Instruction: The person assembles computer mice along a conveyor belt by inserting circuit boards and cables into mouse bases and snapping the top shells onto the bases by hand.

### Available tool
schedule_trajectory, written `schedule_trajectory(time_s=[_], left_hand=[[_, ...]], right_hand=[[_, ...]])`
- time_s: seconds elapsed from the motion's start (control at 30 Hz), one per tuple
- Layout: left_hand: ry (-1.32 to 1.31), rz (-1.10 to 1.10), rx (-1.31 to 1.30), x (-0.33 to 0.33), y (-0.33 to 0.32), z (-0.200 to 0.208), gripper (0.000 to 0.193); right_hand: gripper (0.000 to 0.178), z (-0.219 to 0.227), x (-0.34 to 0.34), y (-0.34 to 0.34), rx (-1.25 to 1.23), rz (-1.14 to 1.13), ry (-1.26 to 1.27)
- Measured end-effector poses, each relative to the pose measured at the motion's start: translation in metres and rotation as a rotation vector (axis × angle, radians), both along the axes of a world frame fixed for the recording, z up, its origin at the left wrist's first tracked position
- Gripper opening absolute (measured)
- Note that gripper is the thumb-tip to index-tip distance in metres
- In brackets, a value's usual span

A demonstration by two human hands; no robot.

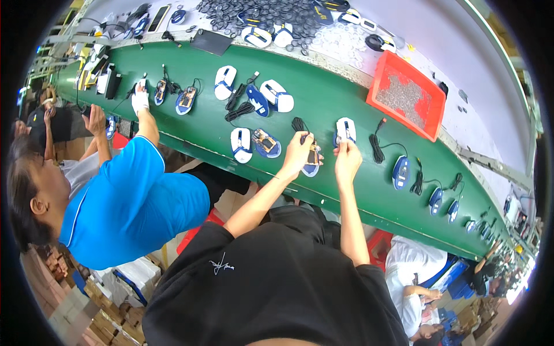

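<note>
My left hand (298, 154) is closed around an opened computer mouse (310, 169), a blue base with its circuit board exposed and a coiled black cable beyond it. To its right, the fingers of my right hand (348, 161) pinch the near end of a white mouse cover (345, 127) with dark blue trim. Part of that cover is hidden by the fingertips. Left of my hands, another opened mouse (266, 142) lies beside a white cover (241, 145). Farther back are two white covers (225, 82) and a blue mouse base (257, 101) lying underside up.
A red tray (374, 86) of small metal parts stands at the back right. Several blue mice (400, 173) with cables lie along the green bench (358, 190) to the right. Dark rings (271, 17) are heaped on the back ledge. A co-worker in blue (127, 196) works at left.
</note>
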State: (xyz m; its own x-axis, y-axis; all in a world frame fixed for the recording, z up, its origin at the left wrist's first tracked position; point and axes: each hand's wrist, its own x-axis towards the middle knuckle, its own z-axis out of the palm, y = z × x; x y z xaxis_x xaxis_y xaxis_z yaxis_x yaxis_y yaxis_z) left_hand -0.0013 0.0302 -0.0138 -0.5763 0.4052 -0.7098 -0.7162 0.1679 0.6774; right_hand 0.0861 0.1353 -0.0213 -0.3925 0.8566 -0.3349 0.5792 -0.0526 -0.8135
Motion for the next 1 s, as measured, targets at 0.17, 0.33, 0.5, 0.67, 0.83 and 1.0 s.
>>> schedule_trajectory(time_s=[0.17, 0.33, 0.5, 0.67, 0.83, 1.0], left_hand=[[-0.360, 0.077, 0.271, -0.023, -0.021, -0.014, 0.033], [-0.518, 0.175, 0.436, -0.031, -0.032, -0.002, 0.034], [-0.482, 0.221, 0.463, -0.041, -0.037, 0.002, 0.034], [-0.484, 0.247, 0.512, -0.048, -0.038, 0.000, 0.033], [-0.498, 0.266, 0.538, -0.057, -0.028, 0.004, 0.030], [-0.437, 0.226, 0.517, -0.061, -0.023, 0.018, 0.031]], right_hand=[[0.037, 0.014, -0.144, 0.076, 0.141, 0.466, 0.130], [0.022, -0.029, -0.246, 0.149, 0.682, 0.304, -0.085], [0.026, -0.070, -0.246, 0.197, 0.665, 0.319, -0.303], [0.014, -0.050, -0.229, 0.178, 0.675, 0.328, -0.010], [0.017, -0.003, -0.190, 0.131, 0.111, 0.177, 0.335], [0.025, 0.004, -0.149, 0.094, 0.137, 0.219, 0.388]])
